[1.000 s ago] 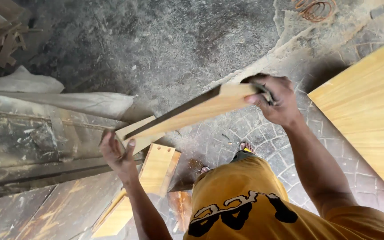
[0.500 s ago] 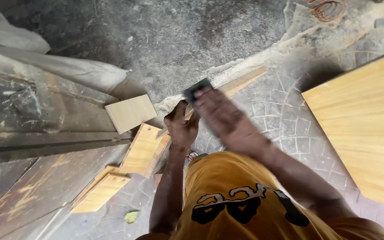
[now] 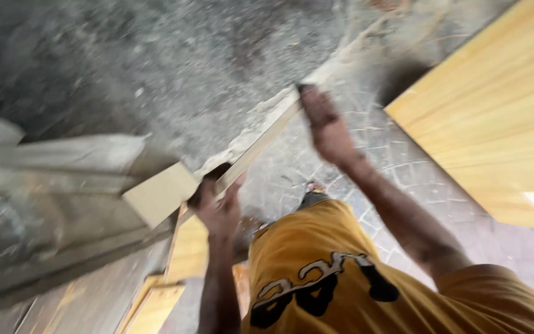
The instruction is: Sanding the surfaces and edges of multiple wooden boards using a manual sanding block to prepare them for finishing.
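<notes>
Right hand (image 3: 326, 127) now farther along wooden strip (image 3: 261, 141), both hands gripping it.

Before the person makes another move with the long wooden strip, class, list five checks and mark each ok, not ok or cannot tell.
1. Left hand grips the near end of the wooden strip: ok.
2. Right hand is on the strip's far end: ok.
3. Anything held under the right hand: cannot tell, blurred.
4. Strip clear of the large yellow panel: ok.
5. Small square offcut apart from the left hand: cannot tell.
</notes>
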